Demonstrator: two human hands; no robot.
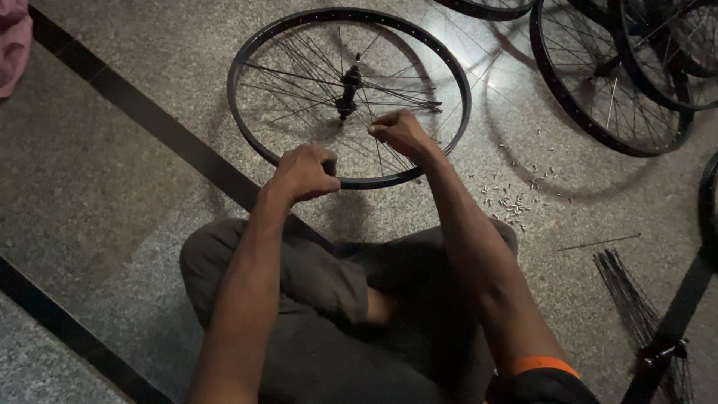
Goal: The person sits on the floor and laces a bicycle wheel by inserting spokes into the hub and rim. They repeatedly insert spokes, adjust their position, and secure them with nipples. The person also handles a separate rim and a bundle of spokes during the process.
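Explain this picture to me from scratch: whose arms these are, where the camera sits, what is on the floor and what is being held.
The single picture comes from a camera worn on a person's head, looking down, so the two bare arms are that person's own. They sit cross-legged on a speckled stone floor.

In front of them lies a black bicycle wheel rim with thin spokes running to a hub in the middle. The left hand closes its grip on the near edge of the rim. The right hand pinches at a spoke inside the wheel; exactly what the fingertips hold is too small to tell.

To the right lie scattered small metal pieces, a bundle of loose spokes, and more wheels farther away.
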